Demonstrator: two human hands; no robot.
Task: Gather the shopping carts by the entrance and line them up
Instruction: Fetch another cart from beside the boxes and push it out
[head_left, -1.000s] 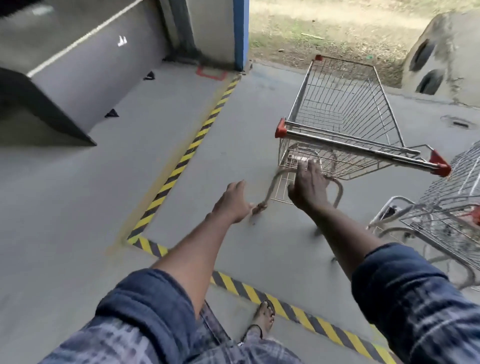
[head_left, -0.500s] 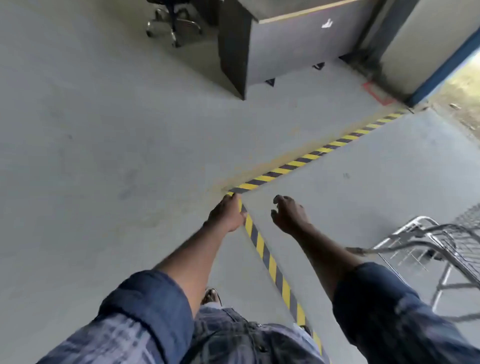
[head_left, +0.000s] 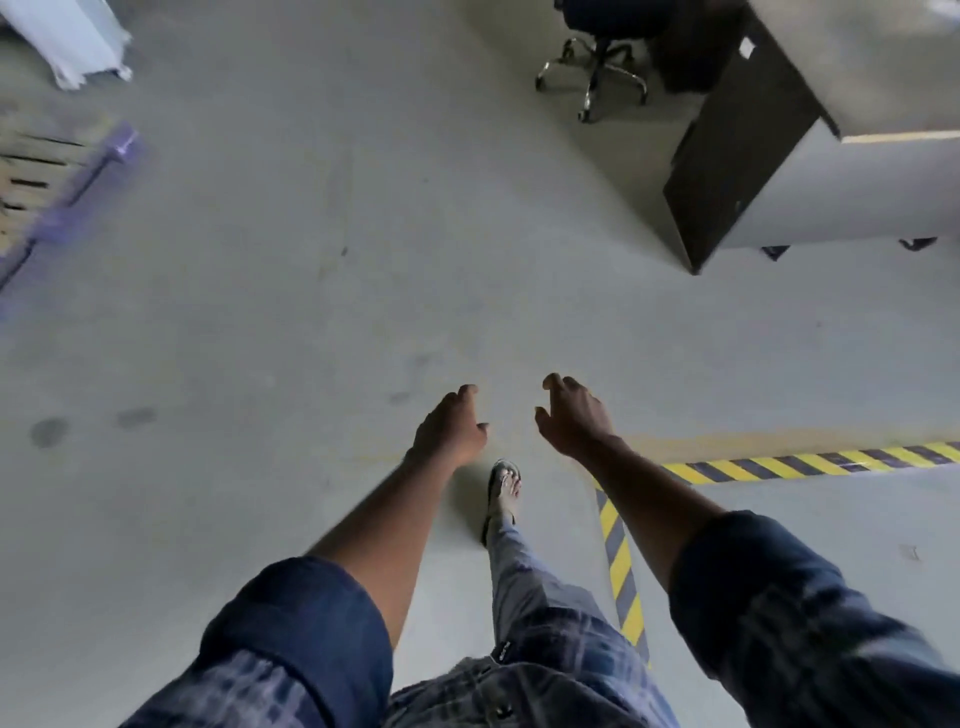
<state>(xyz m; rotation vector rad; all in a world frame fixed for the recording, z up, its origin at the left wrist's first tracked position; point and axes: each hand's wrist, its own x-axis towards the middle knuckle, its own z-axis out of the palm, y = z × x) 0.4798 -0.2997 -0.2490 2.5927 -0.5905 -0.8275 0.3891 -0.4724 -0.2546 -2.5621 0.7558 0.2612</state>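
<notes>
Left hand (head_left: 451, 427) loose, empty; right hand (head_left: 574, 418) spread, empty too, both out over bare floor (head_left: 260, 312). No shopping carts in frame, so can't place them against the hands. Judgement: walking to fetch one. Clear the desk (head_left: 779, 171) at 2 o'clock, grab a handle two-handed.
</notes>
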